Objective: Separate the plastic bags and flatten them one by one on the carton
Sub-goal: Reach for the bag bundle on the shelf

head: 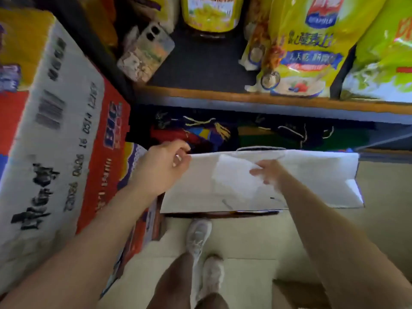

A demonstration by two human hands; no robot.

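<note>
Shop aisle, cream floor (245, 239) underfoot, shelf (256, 100) ahead with yellow-green snack bags (305, 47) and a phone (146, 55) in a patterned case lying flat on the dark shelf mat. Big printed box (58, 134), white and red-orange, stands at left. Below the shelf lip: dark packaged goods, blurred.

White plastic bags (312, 172) lie in a flat stack on the carton (256, 212), of which only a thin edge shows under the near side. Stack's long axis runs left-right, parallel to the shelf edge; right end sticks out past the carton, with a corner folded over. A smaller, slightly see-through bag layer sits on top near the middle.

Left hand (162, 166): fingers curled, pinching the stack's far-left corner between thumb and fingertips. Right hand (268, 171): fingers mostly straight and spread, lying flat on the top layer mid-stack, palm down; motion-blurred, so can't tell if it grips anything.

Person's pale sneakers (200, 239) visible on the floor just in front of the carton.
</note>
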